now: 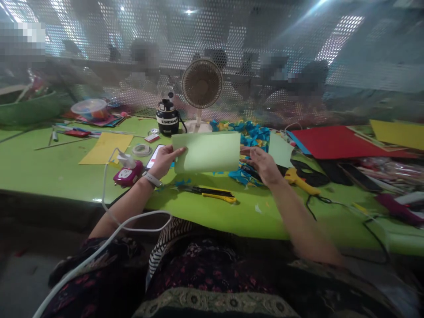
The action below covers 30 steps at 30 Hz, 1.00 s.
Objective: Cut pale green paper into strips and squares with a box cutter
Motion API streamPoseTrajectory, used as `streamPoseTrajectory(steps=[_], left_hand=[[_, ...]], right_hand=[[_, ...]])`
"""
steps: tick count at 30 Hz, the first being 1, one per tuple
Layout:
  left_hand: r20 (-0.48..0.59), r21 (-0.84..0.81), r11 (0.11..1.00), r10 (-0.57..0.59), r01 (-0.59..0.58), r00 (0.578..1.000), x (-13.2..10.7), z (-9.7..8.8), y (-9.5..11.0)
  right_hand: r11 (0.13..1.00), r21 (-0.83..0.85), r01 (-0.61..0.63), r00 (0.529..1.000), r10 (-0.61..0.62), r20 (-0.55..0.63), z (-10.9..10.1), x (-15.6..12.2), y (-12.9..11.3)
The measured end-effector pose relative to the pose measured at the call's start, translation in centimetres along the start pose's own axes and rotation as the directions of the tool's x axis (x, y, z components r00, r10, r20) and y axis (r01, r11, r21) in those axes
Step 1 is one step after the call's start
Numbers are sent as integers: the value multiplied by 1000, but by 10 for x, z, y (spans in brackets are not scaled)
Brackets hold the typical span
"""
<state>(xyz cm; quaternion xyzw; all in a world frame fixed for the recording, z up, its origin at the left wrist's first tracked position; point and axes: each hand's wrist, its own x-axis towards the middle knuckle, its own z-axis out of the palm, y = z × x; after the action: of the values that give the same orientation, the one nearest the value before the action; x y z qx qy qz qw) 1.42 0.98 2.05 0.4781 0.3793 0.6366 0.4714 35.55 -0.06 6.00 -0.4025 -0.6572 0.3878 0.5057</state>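
L hand (164, 160) clamped on green sheet (207, 152)

Cutter (212, 192) lay nearest on desk (198, 217), approx 12 o'clock. Sheet was up just beyond, held at 9 o'clock edge; R hand (265, 167) nr 3 o'clock edge, fingers apart, contact unclear. Fan (202, 84) stood behind.

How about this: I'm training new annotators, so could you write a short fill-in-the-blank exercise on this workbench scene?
1. The left hand holds a sheet whose colour is pale ____.
2. The utility knife lying on the table is coloured black and ____.
3. The black bottle bears the word ____.
4. Of the person's two hands, the yellow glue gun lies nearer the ____ one.

Missing words: green; yellow; ENERGY; right.
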Motion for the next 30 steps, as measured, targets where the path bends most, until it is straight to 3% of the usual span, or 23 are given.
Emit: streamPoseTrajectory(steps=[2, 4, 7, 10, 15, 19, 25, 30], left_hand=[[-27, -32, 999, -20, 19, 999, 2, -1, -3], [-98, -70, 997, -27, 20, 995, 4, -4, -4], [-220, -87, 996, -25, 6, 975, 7, -8, -2], [-245, -69, 998, -5, -12, 969, 10, -13, 0], [-332, -120, 981, 103, -150, 938, 19, -25, 4], [-365, -207, 953, 134, -221, 921, 28, -37, 7], [-384, -226, 962, 55, -151, 922, 27, -36, 9], [-292, -154, 986, 23, -70, 956, 13, -18, 0]], right_hand=[[996, -91, 26, 998, -21, 62, 3, -10, 7], [961, -254, 111, 973, -54, 224, 9, -22, 10], [818, -488, 305, 871, -33, 489, 22, -42, 12], [666, -624, 409, 829, 15, 559, 34, -56, 17], [563, -697, 445, 836, 19, 549, 43, -65, 19], [498, -750, 435, 829, 104, 550, 48, -67, 14], [262, -943, 204, 911, 302, 281, 55, -41, 9], [196, -979, 49, 944, 311, 110, 64, -1, 15]])
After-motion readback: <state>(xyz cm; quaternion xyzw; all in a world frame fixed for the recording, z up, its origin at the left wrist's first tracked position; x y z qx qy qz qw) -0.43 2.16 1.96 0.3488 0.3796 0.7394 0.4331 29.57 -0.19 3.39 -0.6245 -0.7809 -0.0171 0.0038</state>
